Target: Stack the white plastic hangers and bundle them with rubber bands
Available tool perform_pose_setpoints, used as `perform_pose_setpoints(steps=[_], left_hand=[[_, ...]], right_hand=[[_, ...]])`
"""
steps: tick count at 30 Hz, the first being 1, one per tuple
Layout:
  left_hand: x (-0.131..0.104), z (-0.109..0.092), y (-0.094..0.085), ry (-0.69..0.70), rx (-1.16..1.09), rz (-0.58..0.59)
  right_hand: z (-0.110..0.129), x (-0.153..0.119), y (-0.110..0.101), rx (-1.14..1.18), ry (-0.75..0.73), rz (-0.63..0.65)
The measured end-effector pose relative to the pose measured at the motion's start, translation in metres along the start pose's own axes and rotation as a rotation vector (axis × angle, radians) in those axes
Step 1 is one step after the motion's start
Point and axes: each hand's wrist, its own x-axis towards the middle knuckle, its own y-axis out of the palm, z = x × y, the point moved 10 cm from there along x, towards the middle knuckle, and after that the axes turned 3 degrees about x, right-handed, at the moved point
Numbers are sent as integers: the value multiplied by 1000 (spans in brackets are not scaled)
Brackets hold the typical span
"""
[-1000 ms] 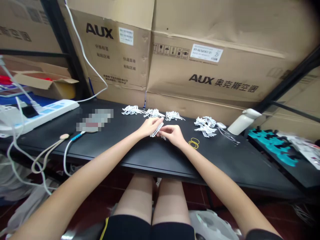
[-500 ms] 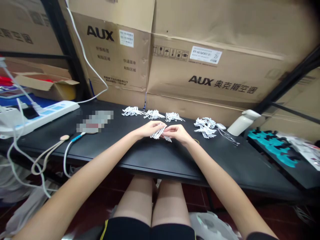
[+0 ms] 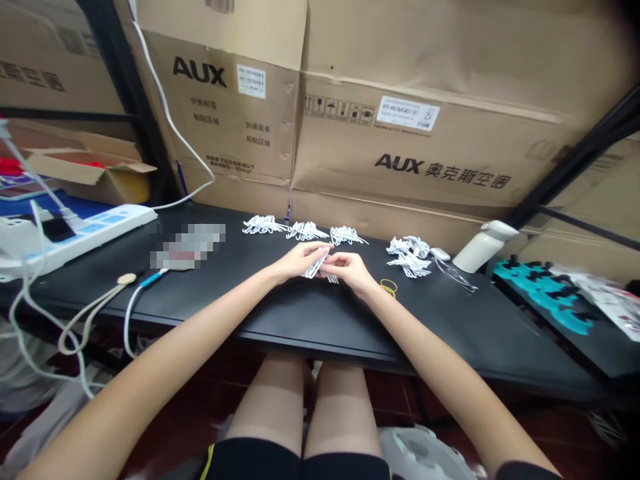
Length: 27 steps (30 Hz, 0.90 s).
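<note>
My left hand point(image 3: 299, 259) is closed round a bundle of thin white wire hooks point(image 3: 314, 265), held slanted just above the black table. Against it, my right hand point(image 3: 353, 270) has its fingers pinched together on white hooks point(image 3: 331, 277), whose ends stick out below the fingers. Its fingertips are partly hidden behind the hooks. Behind my hands lie three piles of similar white hooks, the left pile point(image 3: 263, 225), the middle pile point(image 3: 306, 231) and the right pile point(image 3: 347, 235). Another heap of hooks point(image 3: 410, 257) is to the right. Yellow rubber bands point(image 3: 389, 288) lie beside my right wrist.
A white bottle point(image 3: 485, 247) leans at the right, with glasses point(image 3: 456, 275) before it. Turquoise parts point(image 3: 545, 297) lie farther right. At the left are a white power strip point(image 3: 100, 233), cables and a blurred-out item point(image 3: 190, 247). Large cardboard boxes point(image 3: 350, 193) stand behind the table point(image 3: 300, 320).
My right hand has shifted slightly and turned, with the hook ends below it now more upright. The yellow rubber bands, mostly covered by my right wrist before, now show fully.
</note>
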Motion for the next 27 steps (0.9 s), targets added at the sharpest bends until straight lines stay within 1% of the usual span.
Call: perform_pose_setpoints(steps=[7,12,15,18,20,23,25,27], left_hand=[[-1,0,3,-60,72,-21],[-2,0,-1,-62,91,-104],[-2,-3,1,-56,110,-96],[-3,-4,3,-69,135,-80],[-4,-8,4,-44,220,-81],[-7,-17,6,60,385,-90],[-9,-21,7,115,459,-100],[-10,-23,7,141,506,-109]], right_hand=[[-1,-2,0,-9,17,-53],[5,-3,-4,-27,-55,-131],[6,-2,-3,-2,-58,-141],[5,-2,-3,36,-30,-155],[6,-3,-3,62,-21,-167],[4,-5,-3,71,-12,-172],[2,-5,-4,51,-7,-173],[1,-5,-4,31,-14,-173]])
